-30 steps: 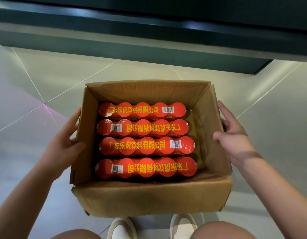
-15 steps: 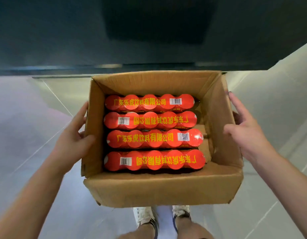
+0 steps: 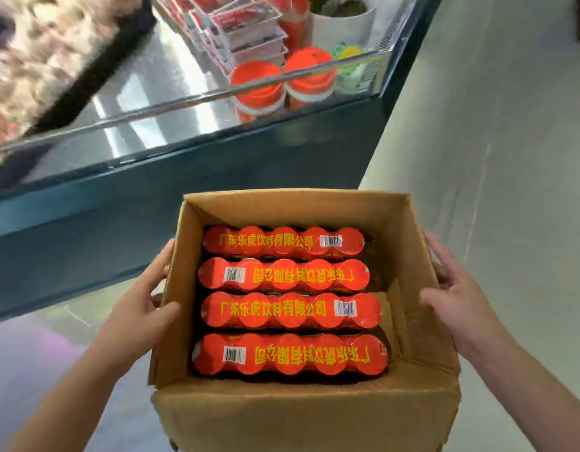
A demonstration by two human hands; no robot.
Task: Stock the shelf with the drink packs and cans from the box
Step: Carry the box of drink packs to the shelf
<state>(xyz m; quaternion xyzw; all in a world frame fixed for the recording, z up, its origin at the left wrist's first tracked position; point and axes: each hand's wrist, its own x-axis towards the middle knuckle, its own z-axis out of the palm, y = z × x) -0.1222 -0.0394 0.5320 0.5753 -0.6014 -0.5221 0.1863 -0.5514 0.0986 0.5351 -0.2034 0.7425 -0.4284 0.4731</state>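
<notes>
- ahead, the dark teal shelf (image 3: 184,177) ran on a slant across the upper left, with a shiny deck behind a low clear front rail; pale floor (image 3: 497,151) showed to its right.
- the box (image 3: 298,419) was open-topped cardboard, held up in front of the shelf and apart from it, its far wall towards the shelf's front.
- four drink packs (image 3: 288,309) lay inside it side by side, filling the bottom. each pack's long axis ran left to right, with the red tops facing up. the yellow lettering read upright on the first and third packs and upside down on the second and fourth.
- the left hand (image 3: 138,314) pinched the box's left wall, thumb over the rim and fingers laid along the outside.
- the right hand (image 3: 458,301) gripped the right wall the same way, thumb inside and fingers behind.
- two red-topped cans (image 3: 257,83) stood upright at the shelf's right end just behind the rail, blurred.
- a wire basket (image 3: 246,31) and a white pot (image 3: 340,31) sat further back.
</notes>
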